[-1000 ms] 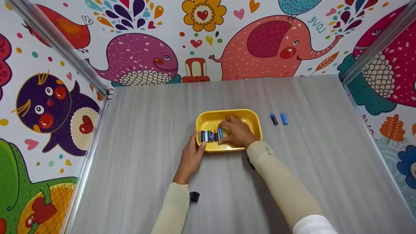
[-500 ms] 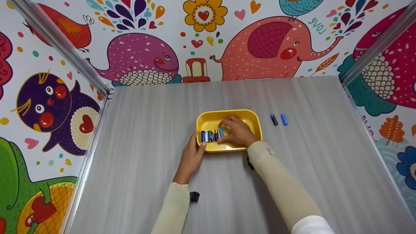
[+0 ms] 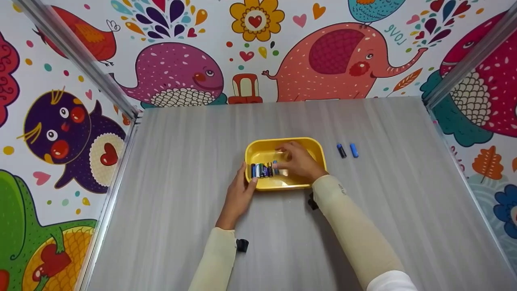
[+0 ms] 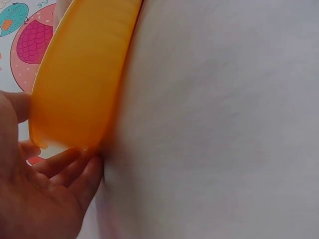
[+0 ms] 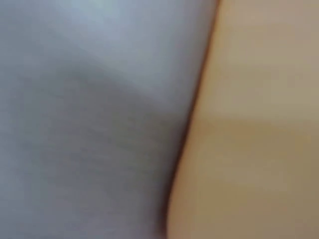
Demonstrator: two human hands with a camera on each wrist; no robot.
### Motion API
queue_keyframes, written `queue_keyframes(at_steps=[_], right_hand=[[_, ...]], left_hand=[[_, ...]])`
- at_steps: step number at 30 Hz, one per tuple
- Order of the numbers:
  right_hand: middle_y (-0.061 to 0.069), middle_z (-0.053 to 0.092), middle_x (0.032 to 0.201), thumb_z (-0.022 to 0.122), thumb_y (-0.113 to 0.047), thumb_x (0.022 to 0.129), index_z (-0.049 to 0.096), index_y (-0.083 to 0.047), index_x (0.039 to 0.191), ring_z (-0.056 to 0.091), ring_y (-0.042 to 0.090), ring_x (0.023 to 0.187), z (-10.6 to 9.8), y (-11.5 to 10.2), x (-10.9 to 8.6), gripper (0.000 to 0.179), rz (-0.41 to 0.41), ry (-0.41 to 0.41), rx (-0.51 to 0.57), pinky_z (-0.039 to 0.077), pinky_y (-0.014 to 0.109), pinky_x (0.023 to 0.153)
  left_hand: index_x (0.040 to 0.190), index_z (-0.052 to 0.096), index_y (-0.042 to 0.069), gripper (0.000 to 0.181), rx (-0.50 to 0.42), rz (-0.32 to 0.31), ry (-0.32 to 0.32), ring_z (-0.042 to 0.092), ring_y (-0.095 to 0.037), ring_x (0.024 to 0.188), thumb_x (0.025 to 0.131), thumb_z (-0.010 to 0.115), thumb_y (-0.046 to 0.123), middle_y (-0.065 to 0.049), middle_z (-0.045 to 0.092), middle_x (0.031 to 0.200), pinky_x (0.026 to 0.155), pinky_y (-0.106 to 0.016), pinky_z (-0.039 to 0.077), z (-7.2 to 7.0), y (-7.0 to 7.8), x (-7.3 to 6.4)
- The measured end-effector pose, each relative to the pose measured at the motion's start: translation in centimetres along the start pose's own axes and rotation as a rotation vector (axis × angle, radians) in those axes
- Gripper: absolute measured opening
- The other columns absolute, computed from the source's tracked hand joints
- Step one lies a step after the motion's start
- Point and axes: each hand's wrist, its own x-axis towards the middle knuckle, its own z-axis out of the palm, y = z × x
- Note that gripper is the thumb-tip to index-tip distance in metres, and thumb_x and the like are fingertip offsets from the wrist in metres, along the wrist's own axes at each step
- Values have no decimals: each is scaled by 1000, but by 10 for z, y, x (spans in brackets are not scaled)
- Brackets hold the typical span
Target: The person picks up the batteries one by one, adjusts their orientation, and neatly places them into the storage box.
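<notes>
A yellow tray [image 3: 288, 187] sits on the table, and several batteries [image 3: 261, 170] stand side by side in a row at its left end. My left hand [image 3: 239, 198] grips that end, thumb at the rim; in the left wrist view its fingertips [image 4: 89, 172] curl under the tray's wall [image 4: 79, 79]. Inside the tray, my right hand [image 3: 299, 161] hovers with thumb and fingers spread apart. Just left of its thumb, a light-blue battery [image 3: 276, 171] lies at the row's right end. The right wrist view shows only sleeve and table, not the hand.
Right of the tray lie two loose batteries, one black with a blue end [image 3: 341, 150] and one blue [image 3: 354, 150]. Metal rails and walls printed with cartoon animals border the grey table [image 3: 181, 161] at the back and sides.
My right thumb has come up off the light-blue battery, and the hand has shifted slightly right, leaving the battery beside the row. The left hand keeps its grip on the tray.
</notes>
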Motion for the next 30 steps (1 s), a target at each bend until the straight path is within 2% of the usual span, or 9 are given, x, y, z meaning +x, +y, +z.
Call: queue_keyframes(at_steps=[4,9,15,19,22,26,30], right_hand=[[7,60,128,82,-49,83,64,-20,133,56,26,113,-9,-2,-2,61,-23,16,29,51,43,102],[4,63,125,82,-54,80,66,-20,131,58,25,109,-22,-9,-9,63,-6,47,108,54,42,99],[11,67,122,82,-42,85,68,-17,128,61,24,101,-41,-13,-18,53,-97,117,109,56,43,94],[11,66,120,83,-39,85,68,-16,127,61,24,100,-57,-14,-26,50,-105,161,96,57,44,93],[12,66,119,83,-39,85,68,-17,127,61,24,99,-69,-10,-33,50,-101,196,85,57,45,94],[13,66,121,83,-39,85,69,-17,127,61,24,100,-84,3,-41,50,-135,261,64,56,47,95],[5,64,125,83,-48,82,69,-19,128,59,25,105,-97,18,-49,56,-115,330,26,56,49,97]], left_hand=[[166,16,20,73,-1,3,2,27,-25,156,107,49,46,-4,25,170,126,-49,25,0,0,0],[166,16,21,73,-6,0,5,27,-24,155,106,49,47,-3,25,170,126,-48,25,-1,0,0],[166,16,22,73,-13,2,9,27,-24,155,106,49,49,-3,26,170,126,-48,25,-1,-1,-1],[166,17,21,73,-9,5,10,28,-24,155,106,49,49,-3,26,169,126,-48,26,0,-2,-1],[165,17,20,73,-10,9,9,28,-24,155,106,49,48,-3,26,170,126,-49,26,0,-1,-1],[166,16,21,73,-8,8,9,27,-24,156,106,49,49,-3,25,170,126,-49,25,0,0,-2],[165,16,24,73,-2,1,7,27,-23,156,106,49,50,-2,25,170,126,-49,25,1,0,-2]])
